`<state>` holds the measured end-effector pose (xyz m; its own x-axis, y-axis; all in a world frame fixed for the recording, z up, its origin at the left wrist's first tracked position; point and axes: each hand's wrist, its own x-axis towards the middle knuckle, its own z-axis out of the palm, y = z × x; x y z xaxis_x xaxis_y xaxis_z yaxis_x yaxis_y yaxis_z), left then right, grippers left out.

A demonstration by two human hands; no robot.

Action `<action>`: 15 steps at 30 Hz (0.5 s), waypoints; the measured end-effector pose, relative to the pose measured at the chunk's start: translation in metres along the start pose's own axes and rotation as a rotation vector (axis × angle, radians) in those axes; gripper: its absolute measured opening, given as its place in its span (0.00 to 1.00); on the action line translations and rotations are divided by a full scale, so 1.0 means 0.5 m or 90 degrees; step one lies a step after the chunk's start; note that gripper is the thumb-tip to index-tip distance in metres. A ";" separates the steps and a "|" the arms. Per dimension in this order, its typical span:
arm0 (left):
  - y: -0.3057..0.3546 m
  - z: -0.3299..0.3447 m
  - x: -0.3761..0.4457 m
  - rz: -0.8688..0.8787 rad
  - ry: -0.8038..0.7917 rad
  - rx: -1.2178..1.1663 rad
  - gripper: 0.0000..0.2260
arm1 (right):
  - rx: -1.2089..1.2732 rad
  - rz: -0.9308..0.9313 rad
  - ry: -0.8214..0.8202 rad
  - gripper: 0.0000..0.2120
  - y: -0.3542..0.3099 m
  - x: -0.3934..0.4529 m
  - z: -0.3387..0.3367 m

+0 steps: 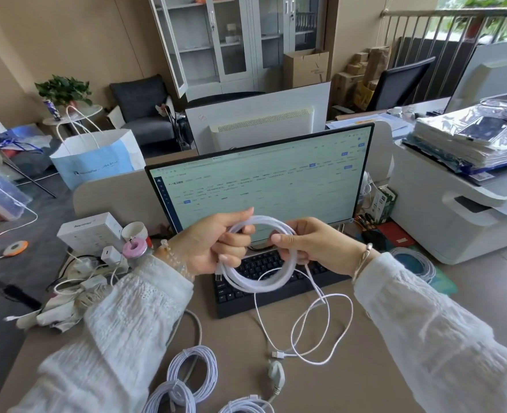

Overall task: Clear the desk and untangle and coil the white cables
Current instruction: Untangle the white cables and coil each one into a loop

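Note:
I hold a white cable coil [258, 281] in the air above the black keyboard [264, 278]. My left hand [216, 245] grips the coil's left side with fingers curled round the loops. My right hand [308, 245] pinches the coil's right side. The cable's loose tail [320, 332] hangs from the coil and loops over the desk [395, 368], ending at a plug [279, 354]. Three finished white coils [192, 368] [171, 396] [246, 405] lie near the front edge of the desk. A further white coil [416, 260] lies on the right by the printer.
A lit monitor [261, 186] stands behind the keyboard. A white printer [460, 204] with stacked plastic packets fills the right. At the left lie a tangle of chargers and cables [88, 272], a white box [88, 231], a paper cup and a pink ring. A grey plug [276, 375] lies by the front coils.

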<state>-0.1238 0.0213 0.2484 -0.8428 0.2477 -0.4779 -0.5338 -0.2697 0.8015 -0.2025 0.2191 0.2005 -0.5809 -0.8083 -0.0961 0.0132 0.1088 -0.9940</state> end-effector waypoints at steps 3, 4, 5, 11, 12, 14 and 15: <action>0.028 -0.022 -0.005 0.078 0.038 -0.057 0.15 | 0.041 0.006 0.030 0.17 0.037 -0.002 -0.002; 0.038 -0.029 -0.008 0.103 0.051 -0.071 0.15 | 0.032 0.019 0.049 0.17 0.052 -0.003 -0.001; 0.049 -0.037 -0.009 0.130 0.062 -0.083 0.15 | 0.015 0.035 0.070 0.16 0.068 -0.003 0.001; 0.092 -0.066 -0.006 0.295 0.141 -0.194 0.17 | -0.164 0.060 0.167 0.07 0.168 0.000 0.022; 0.095 -0.072 -0.004 0.316 0.158 -0.218 0.17 | -0.205 0.066 0.187 0.07 0.182 -0.001 0.025; 0.097 -0.081 -0.002 0.347 0.181 -0.253 0.18 | -0.245 0.071 0.212 0.07 0.204 -0.005 0.031; 0.096 -0.085 -0.001 0.358 0.186 -0.266 0.18 | -0.250 0.068 0.224 0.08 0.210 -0.008 0.035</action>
<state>-0.1520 -0.0314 0.2719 -0.9489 -0.2720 -0.1601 0.0485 -0.6269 0.7776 -0.1847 0.2236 0.0958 -0.8315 -0.5455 -0.1048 -0.1792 0.4419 -0.8790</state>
